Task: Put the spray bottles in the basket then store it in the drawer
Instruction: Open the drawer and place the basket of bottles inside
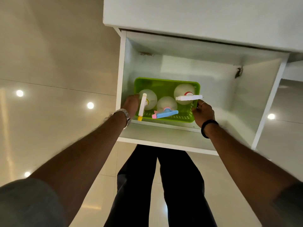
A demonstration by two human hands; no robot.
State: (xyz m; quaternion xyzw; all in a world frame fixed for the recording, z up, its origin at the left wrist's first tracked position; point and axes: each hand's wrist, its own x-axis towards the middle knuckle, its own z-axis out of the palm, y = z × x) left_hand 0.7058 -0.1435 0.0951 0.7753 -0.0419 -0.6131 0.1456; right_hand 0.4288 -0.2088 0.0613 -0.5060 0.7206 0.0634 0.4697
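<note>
A green perforated plastic basket (164, 83) sits inside the open white drawer (255, 99), toward its left front. Three clear spray bottles stand in it: one with a white and yellow head (142, 105) at the left, one with a blue and pink head (165, 114) in the middle front, one with a white and red head (188, 97) at the right. My left hand (131, 104) grips the basket's left end. My right hand (203, 112) grips its right end.
The drawer's white front panel (164, 141) is close to my legs, in dark trousers (164, 185). A white cabinet top (196, 17) overhangs the drawer's back. Glossy beige floor tiles (57, 79) reflect ceiling lights at the left and right.
</note>
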